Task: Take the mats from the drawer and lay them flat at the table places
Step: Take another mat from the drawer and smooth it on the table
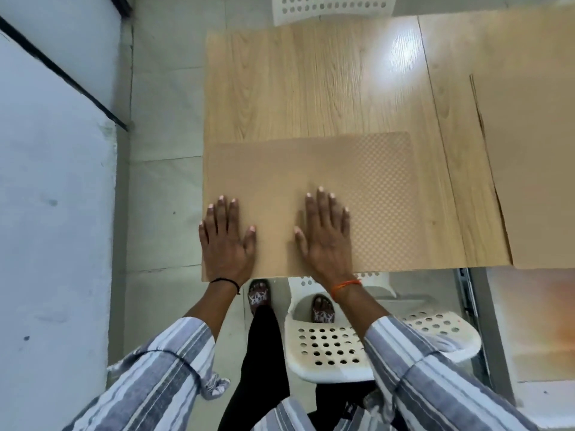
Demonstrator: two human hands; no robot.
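Note:
A tan mat (367, 181) with a fine checkered texture lies flat on the light wooden table (295, 88), along its near edge at the left end. My left hand (225, 237) rests palm down on the mat's near left corner, fingers spread. My right hand (326, 237) presses flat on the mat's middle, fingers apart. Neither hand grips anything. A second tan mat (529, 169) lies on the table at the far right, partly cut off by the frame.
A white perforated plastic chair (342, 346) stands under the table's near edge by my feet. Another white chair (333, 6) is at the far side. A metal drawer rail (465, 293) shows at the lower right. A pale wall runs along the left.

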